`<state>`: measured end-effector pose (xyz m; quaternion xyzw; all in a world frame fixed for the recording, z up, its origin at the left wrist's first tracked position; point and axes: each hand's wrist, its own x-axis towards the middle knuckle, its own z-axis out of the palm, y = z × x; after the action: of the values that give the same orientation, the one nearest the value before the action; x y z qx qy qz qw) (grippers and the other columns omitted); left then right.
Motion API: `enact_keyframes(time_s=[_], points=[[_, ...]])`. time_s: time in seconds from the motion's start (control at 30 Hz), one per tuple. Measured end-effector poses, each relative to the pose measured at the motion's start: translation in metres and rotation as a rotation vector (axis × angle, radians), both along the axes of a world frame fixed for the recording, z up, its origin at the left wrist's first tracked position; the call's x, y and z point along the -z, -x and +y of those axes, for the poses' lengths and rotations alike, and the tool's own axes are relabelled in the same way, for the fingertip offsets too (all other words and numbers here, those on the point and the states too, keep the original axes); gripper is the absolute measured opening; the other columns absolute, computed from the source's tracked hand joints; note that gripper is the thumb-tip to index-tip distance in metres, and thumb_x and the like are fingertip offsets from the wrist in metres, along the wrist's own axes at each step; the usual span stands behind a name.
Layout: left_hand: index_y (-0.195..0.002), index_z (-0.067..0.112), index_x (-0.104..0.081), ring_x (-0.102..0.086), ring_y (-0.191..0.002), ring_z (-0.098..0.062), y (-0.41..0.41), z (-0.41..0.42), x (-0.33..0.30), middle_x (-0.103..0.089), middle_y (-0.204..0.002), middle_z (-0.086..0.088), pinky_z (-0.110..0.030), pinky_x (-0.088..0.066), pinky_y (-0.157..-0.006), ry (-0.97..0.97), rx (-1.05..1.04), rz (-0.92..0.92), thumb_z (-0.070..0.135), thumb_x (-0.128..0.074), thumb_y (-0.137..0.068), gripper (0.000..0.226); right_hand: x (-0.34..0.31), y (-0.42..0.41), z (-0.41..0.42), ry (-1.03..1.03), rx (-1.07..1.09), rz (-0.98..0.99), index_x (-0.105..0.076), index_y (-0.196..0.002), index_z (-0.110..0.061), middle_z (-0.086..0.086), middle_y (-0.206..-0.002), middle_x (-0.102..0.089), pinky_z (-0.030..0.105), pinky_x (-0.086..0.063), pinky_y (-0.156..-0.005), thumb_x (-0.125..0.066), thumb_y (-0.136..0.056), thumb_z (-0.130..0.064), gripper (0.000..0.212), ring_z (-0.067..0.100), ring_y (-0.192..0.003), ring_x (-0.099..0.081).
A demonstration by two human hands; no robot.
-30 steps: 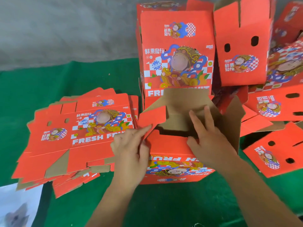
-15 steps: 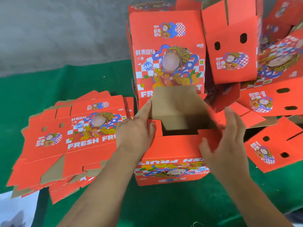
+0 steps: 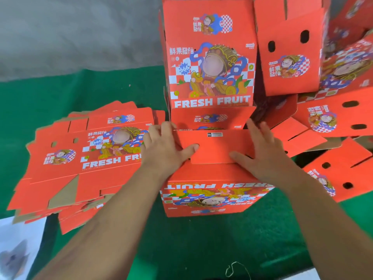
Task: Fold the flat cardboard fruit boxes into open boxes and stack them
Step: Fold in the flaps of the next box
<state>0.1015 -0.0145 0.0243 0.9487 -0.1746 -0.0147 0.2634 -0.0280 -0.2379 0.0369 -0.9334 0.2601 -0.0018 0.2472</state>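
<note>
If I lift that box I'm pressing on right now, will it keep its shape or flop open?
The box probably lifts easily: it is corrugated card and looks empty. The flaps seem held shut only by the left hand and right hand pressing flat, with no tape visible, so they may spring up once released. Its walls look stiff enough to hold shape.

Two bare forearms are seen, entering from the lower edge of the view. No sleeve is worn on either as far as the arms are shown. The left hand (image 3: 163, 150) and the right hand (image 3: 266, 154) are uncovered: nothing is worn on the fingers or at the wrists.
</note>
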Motion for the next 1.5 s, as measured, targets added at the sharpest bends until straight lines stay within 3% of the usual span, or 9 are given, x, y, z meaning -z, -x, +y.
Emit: enact_keyframes(time_s=[0.17, 0.6, 0.73, 0.83, 1.0, 1.17, 1.23, 1.37, 1.5], points=[[-0.143, 0.031, -0.037, -0.056, -0.122, -0.038, 0.006, -0.001, 0.007, -0.039, -0.135, -0.008, -0.052, -0.052, -0.093, -0.191, 0.047, 0.055, 0.074, -0.063, -0.083, 0.078, 0.007, -0.003, 0.006, 0.177, -0.004, 0.014, -0.025, -0.150, -0.040, 0.000, -0.150, -0.021, 0.057, -0.047, -0.101, -0.069, -0.080, -0.071, 0.088, 0.046, -0.125, -0.049], [-0.132, 0.018, -0.058, -0.068, -0.087, -0.011, 0.023, 0.008, 0.001, -0.071, -0.114, -0.002, -0.019, -0.053, -0.075, 0.713, -0.125, 0.501, 0.039, -0.068, -0.096, 0.043, 0.007, 0.031, -0.006, -0.095, 0.124, -0.152, -0.030, -0.154, -0.025, 0.014, -0.142, -0.043, 0.038, -0.040, -0.103, -0.079, -0.079, -0.057, 0.095, 0.034, -0.128, -0.052], [-0.117, 0.023, -0.062, -0.068, -0.096, -0.014, 0.057, 0.030, 0.013, -0.073, -0.109, 0.004, -0.033, -0.051, -0.094, 0.728, -0.165, 0.583, 0.045, -0.064, -0.098, 0.029, 0.014, 0.059, 0.021, 0.090, 0.108, -0.023, -0.027, -0.140, -0.027, 0.010, -0.131, -0.039, 0.057, -0.052, -0.090, -0.080, -0.065, -0.072, 0.103, 0.043, -0.111, -0.059], [-0.148, 0.019, -0.049, -0.059, -0.127, -0.025, 0.070, 0.040, 0.020, -0.060, -0.143, -0.006, -0.039, -0.042, -0.114, 0.685, -0.189, 0.588, 0.054, -0.059, -0.097, 0.062, 0.023, 0.069, 0.027, 0.074, 0.076, -0.045, -0.029, -0.143, -0.025, 0.010, -0.130, -0.039, 0.056, -0.051, -0.094, -0.079, -0.069, -0.071, 0.101, 0.042, -0.113, -0.058], [-0.143, 0.023, -0.057, -0.058, -0.127, -0.023, 0.078, 0.048, 0.022, -0.064, -0.138, -0.003, -0.033, -0.038, -0.108, 0.776, -0.234, 0.591, 0.068, -0.044, -0.097, 0.066, 0.015, 0.068, 0.030, -0.338, 0.221, -0.202, -0.033, -0.152, -0.036, 0.001, -0.144, -0.039, 0.042, -0.039, -0.111, -0.051, -0.083, -0.082, 0.085, 0.023, -0.130, -0.049], [-0.118, 0.034, -0.070, -0.070, -0.103, -0.025, 0.088, 0.052, 0.020, -0.074, -0.109, -0.004, -0.036, -0.053, -0.091, 0.882, -0.266, 0.742, 0.079, -0.030, -0.094, 0.064, 0.004, 0.085, 0.022, -1.025, 0.591, -0.220, -0.069, -0.130, -0.027, 0.004, -0.128, -0.070, 0.047, -0.047, -0.110, -0.064, -0.083, -0.074, 0.066, 0.027, -0.119, -0.066], [-0.103, 0.030, -0.068, -0.065, -0.092, -0.022, 0.085, 0.044, 0.009, -0.072, -0.092, 0.000, -0.029, -0.050, -0.077, 0.813, -0.352, 0.601, 0.064, -0.036, -0.100, 0.047, -0.004, 0.096, 0.011, -1.156, 0.565, -0.185, -0.079, -0.112, -0.020, 0.009, -0.110, -0.077, 0.047, -0.058, -0.094, -0.066, -0.080, -0.076, 0.066, 0.030, -0.104, -0.074], [-0.116, -0.010, -0.059, -0.057, -0.125, -0.023, 0.080, 0.049, -0.001, -0.052, -0.145, -0.028, -0.017, -0.047, -0.092, 1.145, -0.348, 0.777, 0.001, -0.034, -0.109, 0.028, -0.008, 0.106, -0.001, -1.165, 0.521, -0.263, -0.071, -0.092, -0.020, 0.006, -0.081, -0.072, 0.036, -0.058, -0.069, -0.069, -0.088, -0.057, 0.037, 0.020, -0.067, -0.072], [-0.094, 0.010, -0.061, -0.066, -0.107, -0.009, 0.121, 0.052, -0.002, -0.061, -0.134, -0.001, -0.019, -0.050, -0.081, 1.254, 0.035, 0.591, -0.005, -0.054, -0.064, 0.034, 0.005, 0.116, -0.008, -0.997, 0.417, -0.293, -0.061, -0.122, -0.026, 0.002, -0.111, -0.074, 0.030, -0.057, -0.067, -0.073, -0.093, -0.031, 0.031, 0.015, -0.081, -0.075]])
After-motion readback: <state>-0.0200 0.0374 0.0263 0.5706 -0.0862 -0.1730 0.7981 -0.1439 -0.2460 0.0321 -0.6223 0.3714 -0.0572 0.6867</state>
